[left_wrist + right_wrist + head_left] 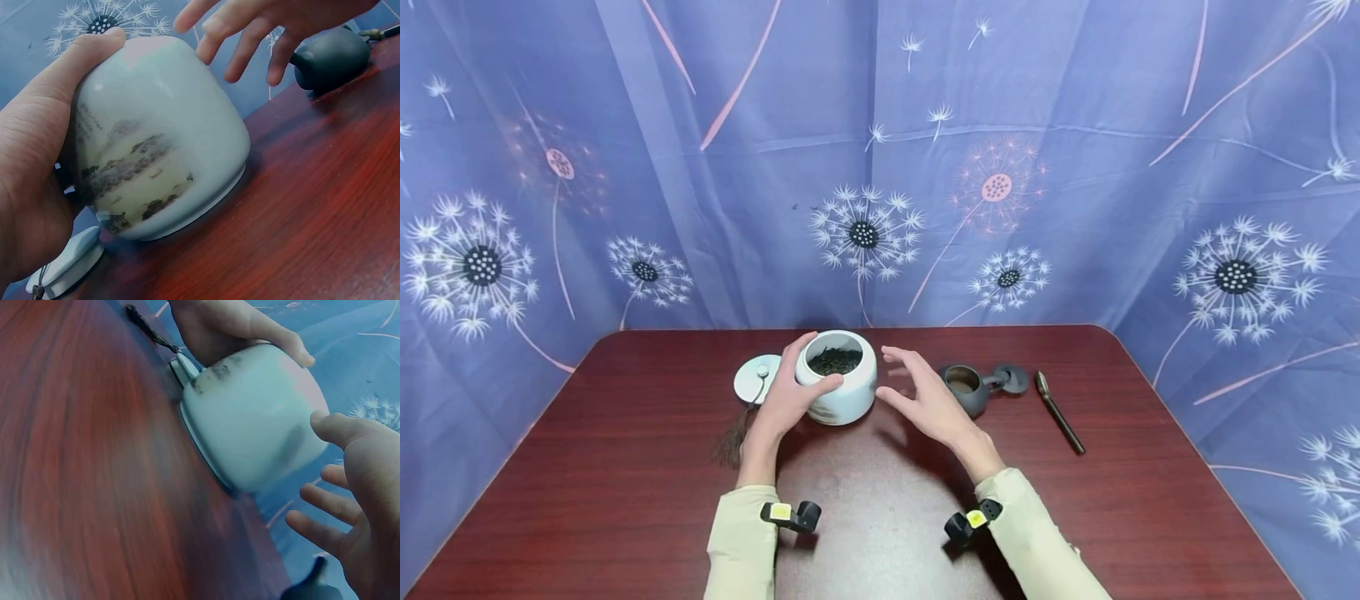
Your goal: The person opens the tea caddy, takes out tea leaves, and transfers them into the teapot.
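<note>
A white ceramic tea jar [842, 407] stands uncovered on the table, with dark tea leaves [835, 361] showing through its mouth. My left hand [786, 396] grips the jar from the left, thumb at the near side of the rim and fingers round the far side. A brown landscape picture decorates the jar's wall [147, 169] in the left wrist view. To the right of the jar, my right hand [936, 408] is spread with nothing in it, its fingertips close to the wall. The white lid [751, 382], with a knob and dark tassel [732, 442], lies left of the jar.
Just beyond my right hand sits a small dark teapot [972, 402] without its cover. A round dark lid [1013, 379] lies by its handle. Farther right is a slim dark stick tool [1062, 417] with a lighter tip. A blue dandelion-print curtain [865, 167] hangs behind the table [625, 500].
</note>
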### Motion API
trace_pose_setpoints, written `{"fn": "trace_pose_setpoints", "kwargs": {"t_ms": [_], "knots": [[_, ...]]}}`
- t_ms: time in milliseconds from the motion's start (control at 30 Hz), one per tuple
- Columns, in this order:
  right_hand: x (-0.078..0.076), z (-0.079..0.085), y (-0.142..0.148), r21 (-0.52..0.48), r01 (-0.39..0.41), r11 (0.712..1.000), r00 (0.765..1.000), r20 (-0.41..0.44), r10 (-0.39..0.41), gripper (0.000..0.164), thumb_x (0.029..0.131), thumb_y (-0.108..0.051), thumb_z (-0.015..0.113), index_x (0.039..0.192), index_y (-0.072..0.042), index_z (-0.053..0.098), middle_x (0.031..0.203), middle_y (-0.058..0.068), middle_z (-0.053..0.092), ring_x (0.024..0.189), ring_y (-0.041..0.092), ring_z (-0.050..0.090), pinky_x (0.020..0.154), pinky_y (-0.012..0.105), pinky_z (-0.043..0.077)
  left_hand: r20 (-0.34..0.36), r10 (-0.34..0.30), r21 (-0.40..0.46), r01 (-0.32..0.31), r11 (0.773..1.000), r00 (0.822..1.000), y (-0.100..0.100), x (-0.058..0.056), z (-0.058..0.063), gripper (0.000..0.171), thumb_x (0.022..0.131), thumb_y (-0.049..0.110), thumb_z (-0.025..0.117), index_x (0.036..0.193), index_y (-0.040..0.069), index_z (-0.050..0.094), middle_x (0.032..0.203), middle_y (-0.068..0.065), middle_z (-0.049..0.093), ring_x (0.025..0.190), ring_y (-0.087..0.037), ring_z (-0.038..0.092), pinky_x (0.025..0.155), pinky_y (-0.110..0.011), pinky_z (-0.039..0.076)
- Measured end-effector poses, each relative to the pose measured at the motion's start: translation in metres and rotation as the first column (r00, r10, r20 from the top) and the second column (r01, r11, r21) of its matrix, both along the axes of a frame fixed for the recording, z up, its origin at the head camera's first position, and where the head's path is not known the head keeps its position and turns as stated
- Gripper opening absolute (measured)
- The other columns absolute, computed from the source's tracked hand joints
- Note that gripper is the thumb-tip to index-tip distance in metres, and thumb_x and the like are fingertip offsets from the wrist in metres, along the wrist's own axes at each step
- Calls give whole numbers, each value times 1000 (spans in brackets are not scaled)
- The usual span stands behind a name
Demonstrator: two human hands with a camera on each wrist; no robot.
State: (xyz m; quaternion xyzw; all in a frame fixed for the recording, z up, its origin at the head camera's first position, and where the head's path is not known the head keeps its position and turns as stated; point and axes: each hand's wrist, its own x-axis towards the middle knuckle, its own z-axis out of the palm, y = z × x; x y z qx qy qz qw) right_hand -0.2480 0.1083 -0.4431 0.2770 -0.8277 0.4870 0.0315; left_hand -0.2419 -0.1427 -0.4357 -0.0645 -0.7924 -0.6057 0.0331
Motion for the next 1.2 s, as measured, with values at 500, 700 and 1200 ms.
{"fn": "trace_pose_setpoints", "kwargs": {"t_ms": [500,700,1200], "knots": [[3,16,35,131,45,990,992,-123,-29,43,97,-32,64,138,-23,54,133,2,59,114,20,63,88,43,54,11,-15,28,14,1000,1000,1,11,17,82,85,19,78,153,14,33,157,-16,28,141,-38,34,114,-49,28],[6,18,52,161,54,986,986,-162,-28,39,97,-28,65,135,-21,58,129,-1,60,113,21,64,85,46,53,20,-21,18,20,1000,1000,2,11,18,84,85,21,79,153,15,32,156,-13,30,142,-36,35,115,-48,28],[10,23,90,175,136,975,955,-286,-82,37,94,-17,69,130,-16,62,120,7,64,100,24,64,77,39,52,25,-22,19,22,1000,999,2,14,21,83,85,21,78,154,14,32,157,-13,29,142,-37,34,115,-50,28]]}}
